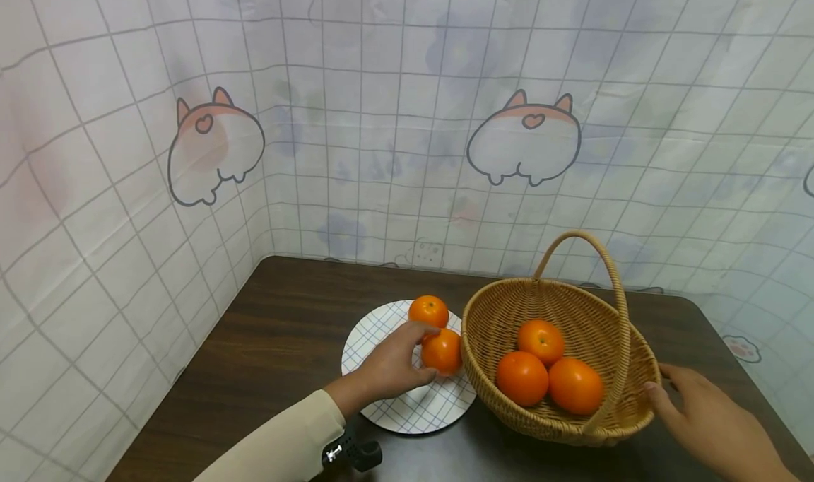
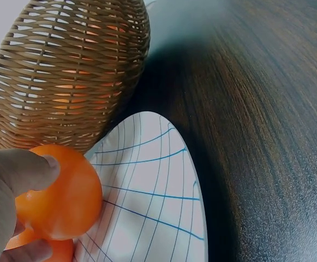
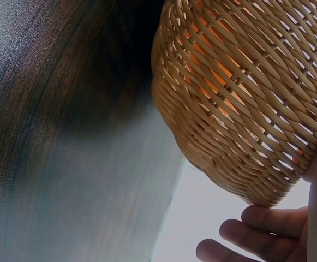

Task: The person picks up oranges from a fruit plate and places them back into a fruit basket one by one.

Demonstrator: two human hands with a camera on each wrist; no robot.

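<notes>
On a white plate (image 1: 413,411) with blue grid lines lie two oranges. My left hand (image 1: 396,365) holds the nearer orange (image 1: 443,353) between thumb and fingers, at the plate's right side. The other orange (image 1: 429,311) is just behind it. In the left wrist view, the thumb (image 2: 35,170) presses on the held orange (image 2: 73,196), right by the basket's woven side. A wicker basket (image 1: 490,305) with an arched handle contains three oranges (image 1: 541,341). My right hand (image 1: 712,411) grips its right rim, thumb over the edge; the right wrist view shows fingers (image 3: 267,221) against the outside.
The plate and basket stand side by side on a dark wooden table (image 1: 280,326), the basket's rim overlapping the plate in the head view. A white gridded cloth (image 1: 381,114) with cartoon animals hangs behind the table and along both sides.
</notes>
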